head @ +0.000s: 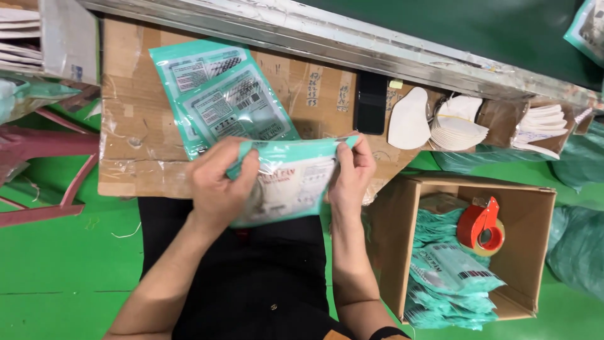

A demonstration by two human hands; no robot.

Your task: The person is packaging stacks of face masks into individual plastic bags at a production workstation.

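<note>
Cardboard-covered desk [145, 157] beneath a metal rail, over a green floor. An open cardboard box [528, 208] at the person's right holds a heap of filled teal pouches [450, 277] and a red tape dispenser [481, 226]. A stack of flat teal pouches [220, 94] lies on the desk; stacks of white masks [456, 126] sit near the rail, beside a dark phone [370, 104]. The teal pouch [292, 182], white contents visible inside, is held above the lap at the desk edge. Left hand [220, 182] and right hand [351, 173] each have a grip pinched on its top corners. Judged: filled, apparently at the sealing stage, not yet boxed.
</note>
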